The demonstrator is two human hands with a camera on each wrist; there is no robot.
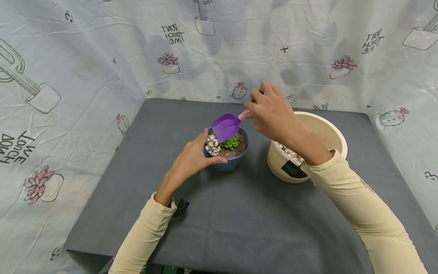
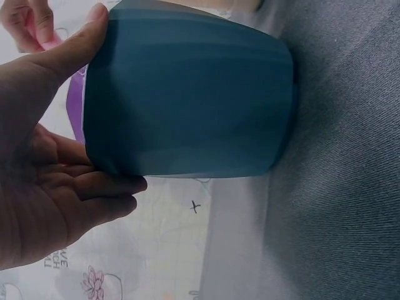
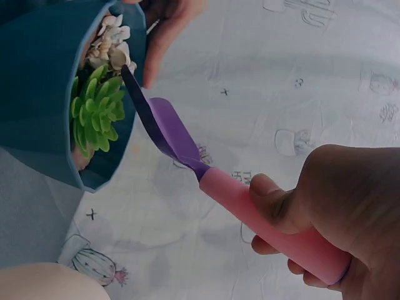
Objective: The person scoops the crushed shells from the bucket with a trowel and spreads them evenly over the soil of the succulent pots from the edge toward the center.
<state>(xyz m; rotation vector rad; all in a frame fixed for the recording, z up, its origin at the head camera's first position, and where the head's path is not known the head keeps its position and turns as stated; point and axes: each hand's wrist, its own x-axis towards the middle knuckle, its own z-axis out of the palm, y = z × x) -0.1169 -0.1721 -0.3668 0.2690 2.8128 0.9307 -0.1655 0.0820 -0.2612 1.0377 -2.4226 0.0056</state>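
Note:
My left hand (image 1: 191, 158) holds the blue flowerpot (image 1: 230, 165) at its rim, thumb on the near side and fingers on the far side. In the pot are soil (image 1: 241, 146), a green succulent (image 1: 232, 142) and small shells or pebbles (image 1: 212, 146) heaped on the left. My right hand (image 1: 272, 112) grips the pink handle (image 3: 240, 203) of a small trowel. Its purple blade (image 1: 226, 127) is tilted down over the pot, hiding part of the succulent and shells from the head view. In the right wrist view the blade tip is at the shells; contact is unclear.
A large cream pot (image 1: 278, 167) with a black patch stands right of the blue pot, partly behind my right forearm. More shells or pebbles (image 1: 291, 153) lie inside it. The grey cloth-covered table (image 1: 219, 224) backs onto a printed curtain (image 1: 130, 57).

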